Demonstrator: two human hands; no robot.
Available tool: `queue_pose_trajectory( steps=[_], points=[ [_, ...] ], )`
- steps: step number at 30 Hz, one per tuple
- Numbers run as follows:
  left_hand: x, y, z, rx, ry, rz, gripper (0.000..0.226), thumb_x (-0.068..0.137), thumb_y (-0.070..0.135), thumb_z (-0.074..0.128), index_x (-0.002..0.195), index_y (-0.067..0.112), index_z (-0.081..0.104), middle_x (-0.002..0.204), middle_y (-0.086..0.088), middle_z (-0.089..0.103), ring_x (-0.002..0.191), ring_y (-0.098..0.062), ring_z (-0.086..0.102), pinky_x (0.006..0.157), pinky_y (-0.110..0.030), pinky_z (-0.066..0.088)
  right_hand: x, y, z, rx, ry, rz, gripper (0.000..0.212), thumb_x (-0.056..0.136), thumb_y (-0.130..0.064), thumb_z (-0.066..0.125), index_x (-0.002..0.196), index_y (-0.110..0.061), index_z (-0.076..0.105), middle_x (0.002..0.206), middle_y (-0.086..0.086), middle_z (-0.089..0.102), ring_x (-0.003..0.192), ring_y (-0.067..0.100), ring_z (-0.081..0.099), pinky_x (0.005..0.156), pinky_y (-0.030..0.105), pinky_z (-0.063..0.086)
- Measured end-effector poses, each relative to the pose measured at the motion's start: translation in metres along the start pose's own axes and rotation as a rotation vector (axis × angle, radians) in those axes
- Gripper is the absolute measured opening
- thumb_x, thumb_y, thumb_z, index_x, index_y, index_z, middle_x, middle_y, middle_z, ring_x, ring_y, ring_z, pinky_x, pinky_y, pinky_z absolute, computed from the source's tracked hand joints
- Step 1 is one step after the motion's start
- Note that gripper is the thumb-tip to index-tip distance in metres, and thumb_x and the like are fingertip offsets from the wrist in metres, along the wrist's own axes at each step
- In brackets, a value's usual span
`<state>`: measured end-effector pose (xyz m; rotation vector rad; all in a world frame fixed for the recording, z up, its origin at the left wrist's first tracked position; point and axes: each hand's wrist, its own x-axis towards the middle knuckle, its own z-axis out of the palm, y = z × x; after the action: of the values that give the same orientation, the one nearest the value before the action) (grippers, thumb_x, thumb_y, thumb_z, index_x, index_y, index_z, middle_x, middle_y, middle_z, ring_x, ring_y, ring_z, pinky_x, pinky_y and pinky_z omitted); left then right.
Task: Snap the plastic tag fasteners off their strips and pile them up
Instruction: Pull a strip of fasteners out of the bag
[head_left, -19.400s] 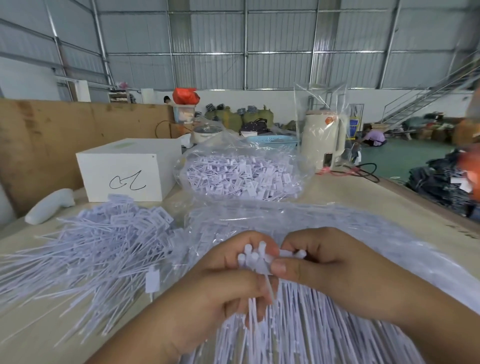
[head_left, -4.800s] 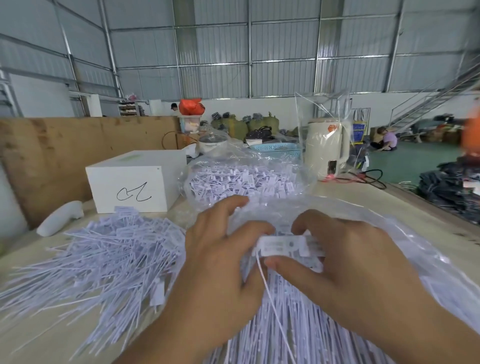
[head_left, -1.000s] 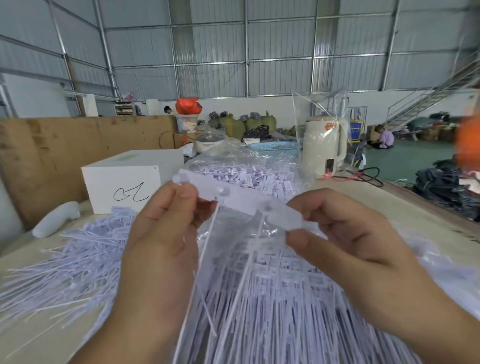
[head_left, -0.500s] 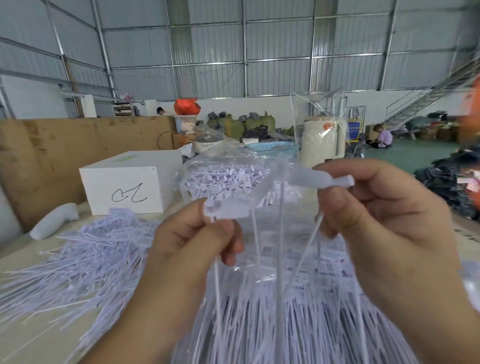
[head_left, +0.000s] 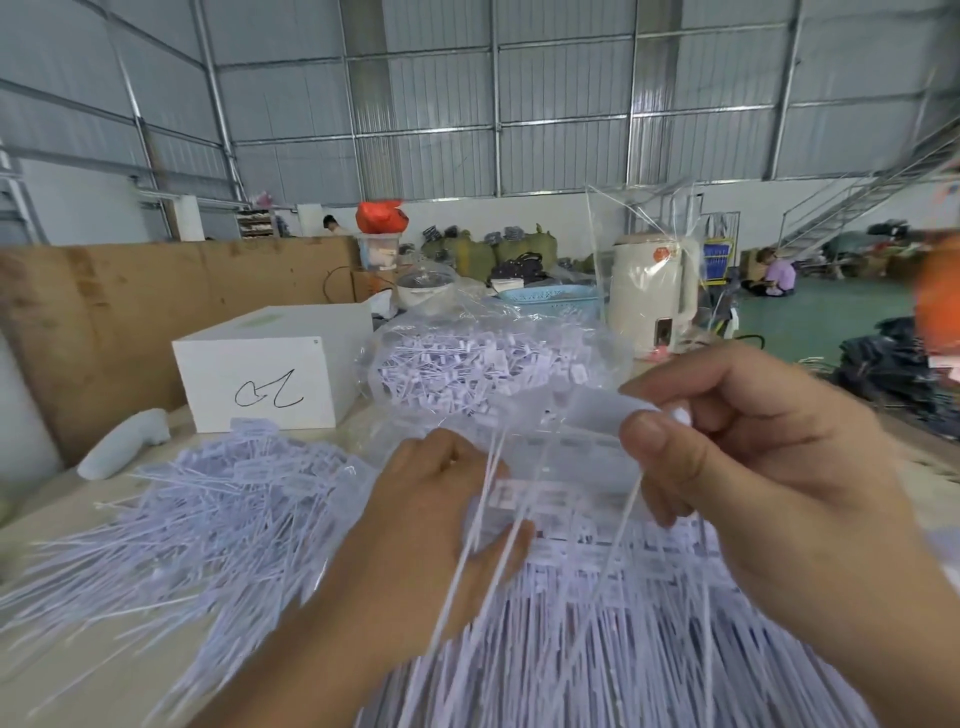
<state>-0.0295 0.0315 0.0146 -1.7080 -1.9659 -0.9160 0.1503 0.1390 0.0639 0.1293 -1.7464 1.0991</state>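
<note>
Worktop (head_left: 72, 519) carries it all: loose pile of snapped fasteners (head_left: 208, 499) toward its left edge, bagged stock (head_left: 597, 597) under my wrists, white box (head_left: 270, 364) behind. My right hand (head_left: 753, 457) pinches one end of the strip (head_left: 571, 410) between thumb and forefinger; my left hand (head_left: 441, 519), lower and nearer the pile, curls round thin stiff stems hanging from it. Strip's long axis runs left to right, its stems dropping toward me.

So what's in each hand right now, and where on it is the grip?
The right hand pinches the flat head end of a fastener strip, tails hanging down. The left hand is among those tails; motion blur hides whether it grips them.
</note>
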Motion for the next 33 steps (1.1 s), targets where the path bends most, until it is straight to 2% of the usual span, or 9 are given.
queue_pose_trajectory(
  steps=[4,9,13,16,19,21,23,27,33],
  points=[
    [0.002,-0.003,-0.003,-0.177,-0.046,-0.052,0.05,0.084,0.079,0.028,0.106,0.05,0.063,0.104,0.023,0.052,0.11,0.003,0.038,0.093,-0.008,0.024,0.0,-0.005,0.0,0.044,0.117,-0.032,0.025,0.081,-0.043,0.069,0.084,-0.019,0.066,0.054,0.012,0.037,0.04,0.022,0.028,0.038,0.029,0.025],
    [0.0,-0.015,-0.002,-0.601,-0.113,-0.236,0.038,0.08,0.064,0.044,0.101,0.044,0.068,0.107,0.021,0.061,0.11,-0.002,0.053,0.095,-0.027,0.039,0.004,-0.007,-0.013,0.154,0.251,0.016,0.017,0.088,-0.026,0.06,0.08,-0.012,0.054,0.056,0.016,0.024,0.042,0.012,0.026,0.04,0.021,0.027],
    [0.003,-0.015,-0.001,-0.349,-0.048,-0.158,0.026,0.075,0.059,0.062,0.086,0.035,0.064,0.089,0.014,0.06,0.089,-0.004,0.059,0.076,-0.023,0.049,0.004,-0.004,-0.014,0.112,0.19,0.035,0.018,0.081,-0.033,0.064,0.079,-0.015,0.061,0.057,0.022,0.026,0.043,0.025,0.021,0.039,0.027,0.02],
    [0.004,-0.013,-0.003,-0.224,0.074,-0.193,0.025,0.066,0.055,0.071,0.073,0.035,0.058,0.08,0.015,0.06,0.081,0.0,0.058,0.064,-0.015,0.045,0.003,0.003,-0.012,-0.052,0.068,0.012,0.024,0.079,-0.045,0.07,0.083,-0.022,0.069,0.053,0.017,0.035,0.043,0.03,0.029,0.036,0.033,0.025],
    [0.006,-0.006,-0.008,-0.252,0.158,-0.221,0.031,0.068,0.047,0.082,0.089,0.029,0.067,0.092,0.008,0.064,0.077,-0.006,0.061,0.063,-0.014,0.05,0.003,0.009,-0.01,-0.204,-0.02,0.047,0.031,0.075,-0.057,0.068,0.086,-0.029,0.071,0.057,0.013,0.041,0.048,0.028,0.038,0.041,0.037,0.032],
    [0.007,-0.001,-0.014,-0.128,0.189,-0.143,0.031,0.074,0.042,0.079,0.095,0.022,0.069,0.097,0.006,0.064,0.083,-0.008,0.061,0.073,-0.011,0.046,0.003,0.01,-0.009,-0.243,-0.029,0.063,0.028,0.074,-0.055,0.066,0.087,-0.03,0.071,0.056,0.009,0.04,0.048,0.023,0.038,0.044,0.031,0.032],
    [0.007,0.005,-0.021,-0.056,0.234,-0.071,0.03,0.076,0.051,0.075,0.092,0.028,0.067,0.094,0.012,0.064,0.091,-0.005,0.059,0.08,-0.014,0.043,0.003,0.009,-0.01,-0.256,-0.031,0.076,0.026,0.074,-0.053,0.065,0.087,-0.031,0.071,0.054,0.002,0.038,0.048,0.017,0.036,0.045,0.025,0.032],
    [0.005,0.018,-0.024,-0.269,0.289,-0.235,0.04,0.058,0.068,0.069,0.091,0.046,0.059,0.095,0.029,0.062,0.088,0.011,0.058,0.07,0.0,0.039,0.002,0.009,-0.009,-0.21,-0.101,0.152,0.021,0.074,-0.049,0.071,0.083,-0.03,0.071,0.05,0.001,0.042,0.048,0.01,0.039,0.046,0.02,0.034],
    [0.001,0.015,-0.023,-0.504,0.119,-0.185,0.035,0.063,0.057,0.072,0.093,0.042,0.063,0.093,0.021,0.068,0.089,0.001,0.064,0.072,-0.008,0.047,0.002,0.002,-0.012,-0.331,-0.081,0.03,0.027,0.077,-0.052,0.063,0.083,-0.026,0.071,0.049,0.004,0.041,0.045,0.012,0.034,0.043,0.021,0.028]
  ],
)
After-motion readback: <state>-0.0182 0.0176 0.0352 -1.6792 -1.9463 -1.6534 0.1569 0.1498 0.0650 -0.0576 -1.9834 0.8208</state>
